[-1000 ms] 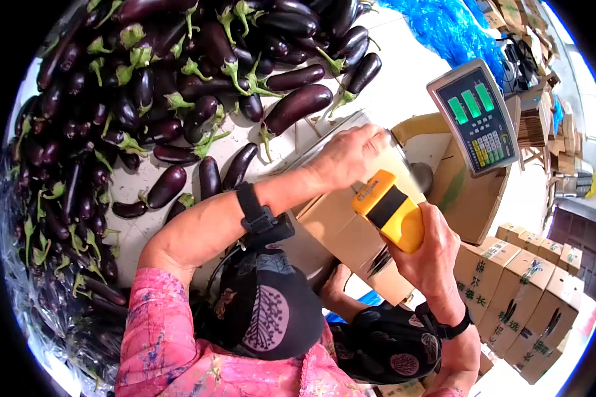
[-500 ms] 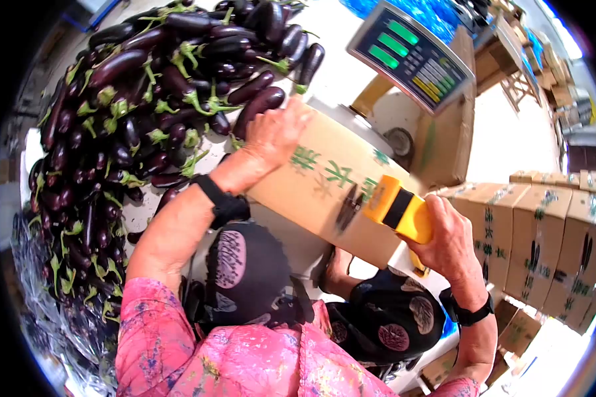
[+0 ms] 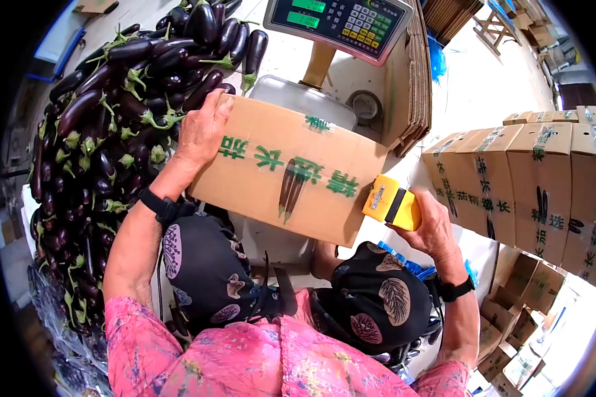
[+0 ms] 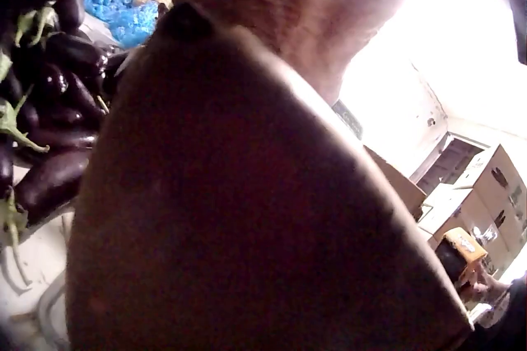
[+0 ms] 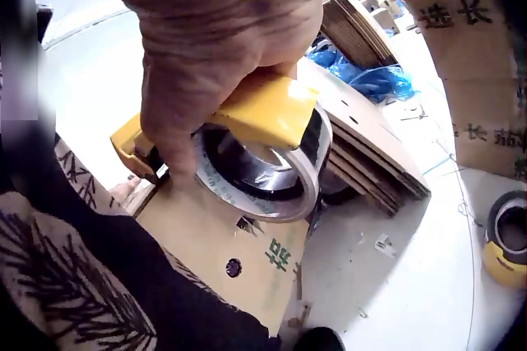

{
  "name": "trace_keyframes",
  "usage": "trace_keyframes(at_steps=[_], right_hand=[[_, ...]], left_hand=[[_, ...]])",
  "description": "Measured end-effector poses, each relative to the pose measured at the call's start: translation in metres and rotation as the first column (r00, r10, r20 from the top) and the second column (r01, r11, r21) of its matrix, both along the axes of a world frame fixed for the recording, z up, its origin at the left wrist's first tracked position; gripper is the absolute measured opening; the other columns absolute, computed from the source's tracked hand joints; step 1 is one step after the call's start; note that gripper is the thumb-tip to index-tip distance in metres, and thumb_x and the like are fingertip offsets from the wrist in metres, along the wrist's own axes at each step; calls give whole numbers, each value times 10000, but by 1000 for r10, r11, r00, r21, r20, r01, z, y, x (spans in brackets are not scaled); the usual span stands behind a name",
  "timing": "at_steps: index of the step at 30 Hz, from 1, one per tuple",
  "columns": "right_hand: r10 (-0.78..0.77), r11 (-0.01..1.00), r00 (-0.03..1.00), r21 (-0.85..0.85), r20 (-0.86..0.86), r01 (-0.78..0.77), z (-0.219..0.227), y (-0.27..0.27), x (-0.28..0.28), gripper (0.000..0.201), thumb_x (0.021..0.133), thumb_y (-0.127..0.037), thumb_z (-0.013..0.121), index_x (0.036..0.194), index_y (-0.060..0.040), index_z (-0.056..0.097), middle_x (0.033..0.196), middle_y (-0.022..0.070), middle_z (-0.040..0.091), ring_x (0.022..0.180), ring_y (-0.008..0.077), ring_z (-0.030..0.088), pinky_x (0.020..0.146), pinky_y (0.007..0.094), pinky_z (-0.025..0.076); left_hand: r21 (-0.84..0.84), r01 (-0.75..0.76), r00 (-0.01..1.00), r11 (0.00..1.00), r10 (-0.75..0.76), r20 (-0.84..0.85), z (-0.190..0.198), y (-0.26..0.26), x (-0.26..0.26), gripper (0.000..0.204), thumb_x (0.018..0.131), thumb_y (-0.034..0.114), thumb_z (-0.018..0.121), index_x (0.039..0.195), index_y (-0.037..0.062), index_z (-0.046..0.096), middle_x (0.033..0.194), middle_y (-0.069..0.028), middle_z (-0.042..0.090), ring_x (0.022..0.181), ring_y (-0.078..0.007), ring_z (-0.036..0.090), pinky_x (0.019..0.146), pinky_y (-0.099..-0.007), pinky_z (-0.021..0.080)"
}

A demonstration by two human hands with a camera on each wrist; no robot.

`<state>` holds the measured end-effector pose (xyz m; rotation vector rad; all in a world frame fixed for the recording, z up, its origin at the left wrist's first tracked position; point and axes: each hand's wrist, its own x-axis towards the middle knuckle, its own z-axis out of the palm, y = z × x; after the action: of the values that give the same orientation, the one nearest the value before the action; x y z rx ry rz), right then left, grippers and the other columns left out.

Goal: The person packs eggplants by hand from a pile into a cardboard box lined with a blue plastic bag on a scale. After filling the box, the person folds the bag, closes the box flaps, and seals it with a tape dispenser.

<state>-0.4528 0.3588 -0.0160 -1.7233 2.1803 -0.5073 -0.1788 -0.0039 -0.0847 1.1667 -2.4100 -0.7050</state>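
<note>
A cardboard box (image 3: pixel 278 172) with green lettering and a printed eggplant picture lies across the front of the person's knees. The left hand (image 3: pixel 202 132) grips its left end, fingers over the edge; in the left wrist view the box's shadowed end (image 4: pixel 247 203) fills the middle, under that hand (image 4: pixel 288 5). Beyond the box's right end, the right hand (image 3: pixel 430 221) holds a yellow tape dispenser (image 3: pixel 385 202). The right wrist view shows the dispenser's wide tape roll (image 5: pixel 263 178) close over the box's end, which has a round hole (image 5: pixel 234 267).
Eggplants (image 3: pixel 99 152) are heaped at the left. A scale display (image 3: pixel 341 23) stands behind the box, above its metal platform (image 3: pixel 278 89). Flattened cardboard (image 3: pixel 410 79) leans nearby. Taped boxes (image 3: pixel 496 178) stand stacked at the right. Another tape roll (image 5: pixel 506 240) lies on the floor.
The box has turned so its printed face shows fully. The left hand has shifted to its left end; the tape dispenser has moved from over the box to beyond its right end. The head view has swung.
</note>
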Motion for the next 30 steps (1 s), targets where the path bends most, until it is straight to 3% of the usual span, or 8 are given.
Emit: trace_keyframes(at_steps=[1,4,7,10,20,26,30], right_hand=[[-7,1000,1000,-9,19,7,-2,0,0,528,747,-293,826,1111,-28,549,871,159,586,799,373,622,706,428,509],[-21,999,999,-23,45,22,-9,4,-2,527,739,-287,833,1103,-29,551,877,160,592,798,373,622,705,427,510],[-5,1000,1000,14,8,5,-3,5,-4,527,731,-271,838,1101,-28,553,871,159,588,799,372,620,704,425,510],[-10,1000,1000,-13,-29,9,-4,25,-13,517,724,-254,838,1092,-28,554,852,155,576,795,371,617,700,426,509],[-77,995,997,70,3,77,-31,59,-21,530,737,-237,825,1108,-14,520,924,181,578,854,393,607,747,434,508],[-31,994,993,108,116,19,-80,19,-7,542,770,-243,799,1114,4,461,930,208,572,898,419,598,773,459,495],[-53,971,998,235,20,47,-68,17,-8,529,781,-263,797,1087,-3,453,948,205,561,916,412,597,783,459,497]], left_hand=[[5,3,1000,1000,-3,6,1,0,0,463,1018,429,483,1297,71,570,837,-263,684,834,-466,671,750,-539,510],[95,10,998,995,-16,63,9,0,-1,515,1033,461,422,1329,58,546,1028,-257,684,981,-460,650,829,-482,508],[7,34,999,999,-34,-18,0,-3,1,448,1023,418,475,1292,72,569,833,-255,680,841,-463,665,739,-525,506],[-2,34,999,999,-34,-8,-1,-4,2,440,1026,418,467,1286,79,572,838,-262,676,844,-468,659,738,-527,506],[42,41,999,998,-40,-36,5,-1,2,456,1032,444,452,1274,78,573,960,-259,683,931,-464,654,786,-505,513],[170,61,996,983,-50,-70,7,-2,1,458,1041,434,427,1276,67,565,1102,-232,675,1060,-408,649,911,-426,494],[241,73,996,968,-59,-64,6,-6,2,481,1043,452,399,1285,67,556,1125,-224,670,1071,-397,642,932,-415,481]])
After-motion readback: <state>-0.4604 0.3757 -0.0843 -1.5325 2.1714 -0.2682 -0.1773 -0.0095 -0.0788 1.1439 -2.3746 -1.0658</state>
